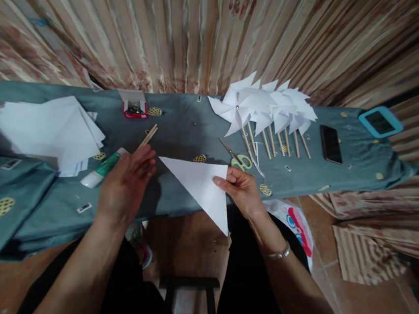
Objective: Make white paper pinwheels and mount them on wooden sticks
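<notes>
Tablecloth (174, 139) behind; paper (202, 182) in right grip (244, 190).

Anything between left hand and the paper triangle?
Nothing visible: just a gap over the tablecloth between the left hand and the paper triangle. The tube and wooden sticks lie outside it; the right hand holds the triangle's other end.

- Left hand (127, 183): raised, relaxed, fingers slightly bent.
- Right hand (244, 190): pinching, thumb over curled fingers.
- Left arm (82, 263) and right arm (289, 276): reaching forward, slanting inward.
</notes>
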A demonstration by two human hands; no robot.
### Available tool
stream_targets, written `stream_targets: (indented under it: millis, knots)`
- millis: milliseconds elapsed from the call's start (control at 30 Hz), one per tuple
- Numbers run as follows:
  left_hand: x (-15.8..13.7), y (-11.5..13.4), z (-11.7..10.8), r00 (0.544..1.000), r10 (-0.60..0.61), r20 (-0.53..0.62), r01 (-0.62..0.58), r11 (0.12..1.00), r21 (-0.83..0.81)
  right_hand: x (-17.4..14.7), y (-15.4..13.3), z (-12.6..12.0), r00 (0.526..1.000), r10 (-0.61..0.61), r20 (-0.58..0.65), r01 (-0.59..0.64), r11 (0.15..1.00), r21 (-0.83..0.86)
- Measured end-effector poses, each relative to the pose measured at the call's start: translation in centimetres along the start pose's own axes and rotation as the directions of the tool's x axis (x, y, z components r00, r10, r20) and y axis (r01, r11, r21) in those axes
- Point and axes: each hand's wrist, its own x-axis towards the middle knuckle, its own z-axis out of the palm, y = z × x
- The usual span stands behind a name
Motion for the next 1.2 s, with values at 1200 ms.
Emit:
stream_targets:
  millis: [1200]
  knots:
    - [-1.8,-5.8,-0.9,0.905,0.198,0.377,-0.370,0.802,0.469,0.7,2.3,1.1,0.784,-0.583,0.215,0.357,0.140,-0.924]
